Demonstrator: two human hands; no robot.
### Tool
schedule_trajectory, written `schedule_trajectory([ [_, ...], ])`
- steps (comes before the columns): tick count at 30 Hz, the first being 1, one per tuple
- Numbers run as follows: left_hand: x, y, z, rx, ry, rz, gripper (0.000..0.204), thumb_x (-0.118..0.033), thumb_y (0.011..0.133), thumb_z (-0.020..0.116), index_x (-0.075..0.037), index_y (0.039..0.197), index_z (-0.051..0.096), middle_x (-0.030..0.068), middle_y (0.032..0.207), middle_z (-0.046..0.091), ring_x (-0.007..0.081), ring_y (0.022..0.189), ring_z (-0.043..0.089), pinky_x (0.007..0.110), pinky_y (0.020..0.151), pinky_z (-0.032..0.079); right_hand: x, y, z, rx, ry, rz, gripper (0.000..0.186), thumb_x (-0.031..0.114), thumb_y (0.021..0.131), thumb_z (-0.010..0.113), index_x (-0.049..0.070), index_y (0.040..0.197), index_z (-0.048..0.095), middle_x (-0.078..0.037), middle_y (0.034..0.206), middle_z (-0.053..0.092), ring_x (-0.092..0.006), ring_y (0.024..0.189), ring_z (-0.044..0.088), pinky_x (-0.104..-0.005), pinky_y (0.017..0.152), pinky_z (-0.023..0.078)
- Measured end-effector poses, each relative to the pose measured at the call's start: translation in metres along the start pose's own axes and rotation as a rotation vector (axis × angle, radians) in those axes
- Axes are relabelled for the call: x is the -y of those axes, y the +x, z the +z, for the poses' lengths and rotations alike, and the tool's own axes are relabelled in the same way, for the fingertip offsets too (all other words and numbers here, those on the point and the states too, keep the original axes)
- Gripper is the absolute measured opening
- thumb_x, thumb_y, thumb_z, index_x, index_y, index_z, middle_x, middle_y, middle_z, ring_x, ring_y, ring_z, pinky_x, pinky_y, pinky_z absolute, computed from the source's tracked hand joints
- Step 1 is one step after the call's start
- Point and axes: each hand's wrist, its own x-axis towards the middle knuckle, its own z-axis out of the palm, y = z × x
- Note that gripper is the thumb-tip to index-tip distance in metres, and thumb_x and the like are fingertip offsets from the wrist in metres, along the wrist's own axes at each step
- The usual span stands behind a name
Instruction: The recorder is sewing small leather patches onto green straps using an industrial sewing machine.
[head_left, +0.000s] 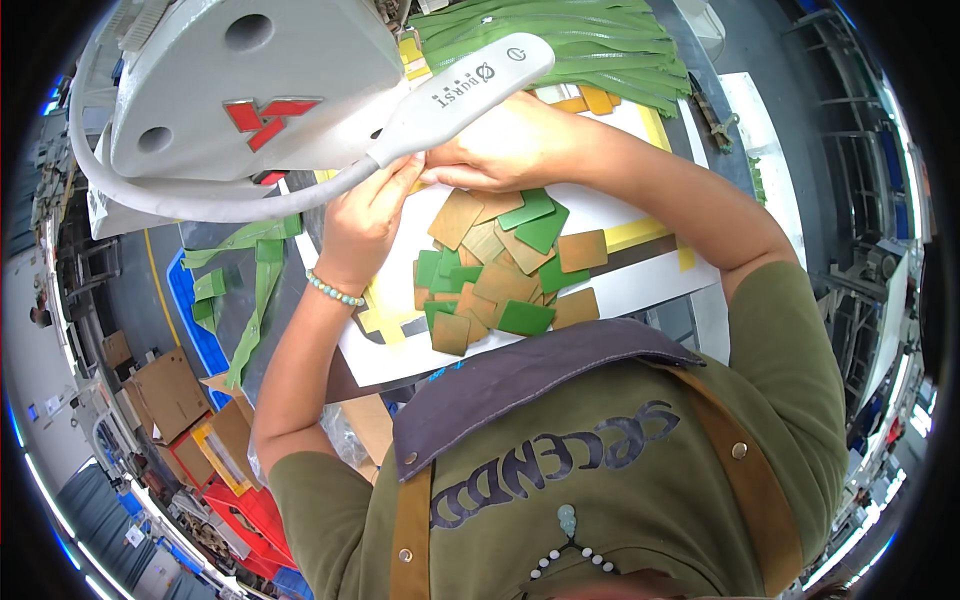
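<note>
Near the left hand (362, 222) and right hand (505, 145), grips indiscernible, lie round-cornered pieces (505, 283), green or tan

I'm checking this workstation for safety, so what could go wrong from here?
The left hand and right hand come together close to the white machine, so they could get pinched. The white lamp overlaps the right hand in this view and might be bumped. The loose patches lie near the apron, so leaning in may scatter some.
</note>
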Motion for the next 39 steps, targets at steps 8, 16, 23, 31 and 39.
schedule_trajectory([
  [8, -0.004, -0.007, -0.001, 0.01, 0.09, -0.011, 0.027, 0.005, 0.085, 0.081, 0.002, 0.112, 0.076, 0.0135, 0.102, 0.073, 0.0301, 0.089, 0.07, 0.039, 0.078, 0.058, -0.02, -0.018, 0.014, -0.159, 0.033, -0.125, 0.03, 0.035, 0.101, 0.068, 0.009, 0.11, 0.08, -0.006, 0.128, 0.068, -0.0273, 0.118, 0.065, -0.045, 0.104, 0.05],
  [16, -0.005, -0.013, -0.005, -0.02, 0.168, -0.057, 0.025, 0.003, 0.085, 0.082, 0.001, 0.11, 0.076, 0.0122, 0.118, 0.074, 0.0286, 0.098, 0.073, 0.037, 0.081, 0.061, -0.044, 0.006, -0.01, -0.276, 0.741, 0.362, 0.061, 0.012, 0.101, 0.061, 0.005, 0.16, 0.047, -0.014, 0.149, 0.06, -0.0238, 0.133, 0.061, -0.036, 0.107, 0.054],
  [23, -0.001, -0.012, -0.006, 0.001, 0.156, -0.065, 0.026, 0.004, 0.085, 0.08, 0.0, 0.111, 0.076, 0.0101, 0.124, 0.075, 0.0267, 0.101, 0.074, 0.036, 0.084, 0.061, -0.069, -0.008, 0.005, -0.32, 1.217, 0.166, 0.06, 0.016, 0.104, 0.064, 0.003, 0.16, 0.047, -0.013, 0.153, 0.06, -0.0206, 0.133, 0.063, -0.0357, 0.111, 0.052],
  [31, -0.005, -0.006, -0.008, 0.073, 0.143, -0.011, 0.041, 0.002, 0.084, 0.076, -0.006, 0.124, 0.077, 0.0028, 0.129, 0.075, 0.0245, 0.103, 0.069, 0.035, 0.087, 0.06, -0.022, -0.026, -0.017, -0.452, 1.007, 0.397, 0.035, 0.016, 0.102, 0.07, 0.008, 0.136, 0.071, -0.007, 0.119, 0.076, -0.0135, 0.102, 0.069, -0.0324, 0.091, 0.055],
  [39, -0.007, -0.001, -0.007, 0.256, 0.209, 0.031, 0.057, -0.002, 0.089, 0.064, -0.014, 0.144, 0.069, 0.0004, 0.146, 0.068, 0.0251, 0.101, 0.062, 0.036, 0.093, 0.057, -0.035, -0.032, -0.008, -0.512, -0.032, 0.394, 0.04, 0.015, 0.078, 0.077, 0.002, 0.115, 0.069, -0.021, 0.119, 0.065, -0.0428, 0.118, 0.058, -0.0536, 0.104, 0.045],
])
